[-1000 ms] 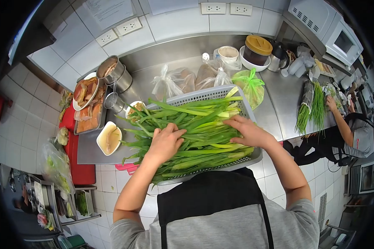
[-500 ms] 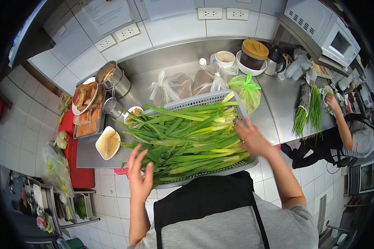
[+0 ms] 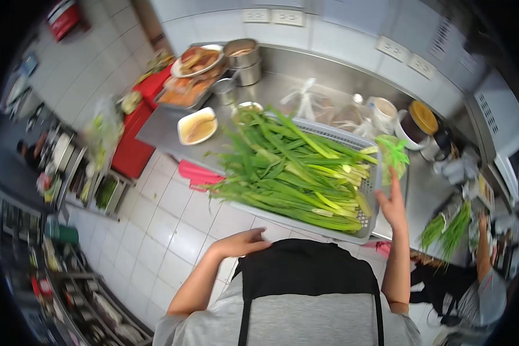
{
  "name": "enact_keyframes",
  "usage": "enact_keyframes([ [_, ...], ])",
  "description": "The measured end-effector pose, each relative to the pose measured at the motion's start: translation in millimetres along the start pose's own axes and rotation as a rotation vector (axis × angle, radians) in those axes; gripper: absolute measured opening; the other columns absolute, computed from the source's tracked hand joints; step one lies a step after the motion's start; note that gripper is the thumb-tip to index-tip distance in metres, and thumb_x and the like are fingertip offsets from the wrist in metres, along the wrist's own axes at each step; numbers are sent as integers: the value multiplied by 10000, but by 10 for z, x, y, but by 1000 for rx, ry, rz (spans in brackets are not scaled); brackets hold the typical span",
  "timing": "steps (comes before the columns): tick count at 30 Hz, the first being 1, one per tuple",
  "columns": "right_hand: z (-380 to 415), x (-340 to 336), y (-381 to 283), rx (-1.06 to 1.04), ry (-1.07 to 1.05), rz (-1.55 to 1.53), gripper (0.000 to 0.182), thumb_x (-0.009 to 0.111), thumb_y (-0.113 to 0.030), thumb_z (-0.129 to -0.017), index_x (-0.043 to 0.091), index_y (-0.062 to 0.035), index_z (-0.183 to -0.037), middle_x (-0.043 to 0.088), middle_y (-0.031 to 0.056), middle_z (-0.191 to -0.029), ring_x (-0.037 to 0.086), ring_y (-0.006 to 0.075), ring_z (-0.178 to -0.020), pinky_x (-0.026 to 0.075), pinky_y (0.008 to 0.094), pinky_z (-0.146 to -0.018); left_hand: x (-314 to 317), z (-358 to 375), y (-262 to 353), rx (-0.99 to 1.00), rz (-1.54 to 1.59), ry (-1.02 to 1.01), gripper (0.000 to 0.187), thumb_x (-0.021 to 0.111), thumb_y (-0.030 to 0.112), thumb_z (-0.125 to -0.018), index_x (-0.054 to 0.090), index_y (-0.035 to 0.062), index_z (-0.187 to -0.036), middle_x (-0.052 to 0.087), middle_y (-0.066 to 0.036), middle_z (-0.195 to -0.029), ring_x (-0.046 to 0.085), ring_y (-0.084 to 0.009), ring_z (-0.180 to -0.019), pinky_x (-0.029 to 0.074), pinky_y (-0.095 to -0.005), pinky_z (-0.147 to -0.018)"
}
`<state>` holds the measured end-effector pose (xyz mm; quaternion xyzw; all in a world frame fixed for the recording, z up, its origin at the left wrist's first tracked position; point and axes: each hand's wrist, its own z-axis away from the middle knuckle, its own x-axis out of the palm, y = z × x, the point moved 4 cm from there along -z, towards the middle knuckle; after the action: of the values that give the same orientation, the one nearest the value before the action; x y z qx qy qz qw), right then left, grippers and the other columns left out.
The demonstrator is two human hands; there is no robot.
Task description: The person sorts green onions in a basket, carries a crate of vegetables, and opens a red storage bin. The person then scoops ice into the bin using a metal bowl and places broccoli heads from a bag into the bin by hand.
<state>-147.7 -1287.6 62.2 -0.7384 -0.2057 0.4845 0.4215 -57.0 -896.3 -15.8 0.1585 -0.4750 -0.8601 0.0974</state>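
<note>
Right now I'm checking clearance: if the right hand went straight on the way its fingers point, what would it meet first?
The right hand points up and away beside the basket corner. First in that line looks to be the green plastic bag, though depth is unclear.

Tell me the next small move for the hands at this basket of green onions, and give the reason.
Probably bring the left hand up to the near rim of the basket. It hovers open by the apron, touching nothing, while the right hand is open at the basket's right end. The green onions are heaped and overhang the left side, so one hand looks unsteady.
</note>
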Motion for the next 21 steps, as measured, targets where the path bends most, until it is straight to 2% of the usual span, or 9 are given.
enact_keyframes([
  [2,-78,24,548,154,139,-137,726,559,-52,-779,153,1,-1379,271,219,-1386,303,260,-1278,281,347,-1021,248,-327,-38,11,435,66,760,541,431,-855,187,-30,-1344,445,-173,-1251,506,-215,-1081,436,-325,-832],
  [4,-35,230,633,397,-10,-630,599,585,-89,-775,320,44,-1296,470,177,-1228,478,241,-1109,393,352,-918,428,-542,129,-29,914,147,814,539,479,-833,130,27,-1372,295,-168,-1370,467,-277,-1142,428,-443,-865],
  [6,47,395,795,637,-91,-690,449,597,-93,-741,472,57,-1145,584,124,-999,576,221,-877,471,355,-782,494,-653,289,29,1195,173,745,546,457,-821,194,70,-1353,244,-167,-1381,439,-313,-1165,399,-537,-885],
  [8,32,405,979,601,-130,-740,320,562,-57,-714,536,41,-1017,602,99,-873,593,209,-756,501,340,-673,545,-763,275,-48,1293,223,613,548,390,-804,317,83,-1282,356,-183,-1296,495,-327,-1093,440,-531,-848],
  [10,4,453,858,528,-162,-723,328,503,-15,-688,529,46,-1009,598,96,-858,595,207,-720,508,334,-625,495,-853,207,77,1284,230,457,538,250,-788,412,59,-1184,461,-194,-1175,561,-321,-980,494,-519,-763],
  [13,179,494,723,497,-138,-693,387,460,18,-656,504,45,-1040,577,89,-892,584,198,-759,500,329,-654,466,-899,159,243,1505,264,386,530,141,-758,454,26,-1118,536,-186,-1063,603,-308,-863,526,-491,-707],
  [15,341,477,766,486,-97,-633,423,452,29,-651,484,43,-1072,564,91,-920,577,191,-782,493,323,-667,583,-627,88,244,1561,262,364,515,82,-748,450,1,-1097,551,-168,-1016,608,-305,-844,524,-492,-730],
  [18,867,634,290,439,-76,-638,456,454,47,-644,466,49,-1099,561,97,-933,574,187,-795,487,307,-670,903,-13,-151,273,1663,337,335,478,12,-748,442,-41,-1077,567,-162,-982,612,-321,-844,514,-503,-768],
  [21,1110,929,-110,453,-225,-642,461,453,67,-637,471,52,-1098,568,94,-929,574,182,-780,484,291,-656,1004,579,-382,269,1691,404,346,450,-27,-748,429,-54,-1092,561,-178,-1001,599,-339,-897,498,-516,-793],
])
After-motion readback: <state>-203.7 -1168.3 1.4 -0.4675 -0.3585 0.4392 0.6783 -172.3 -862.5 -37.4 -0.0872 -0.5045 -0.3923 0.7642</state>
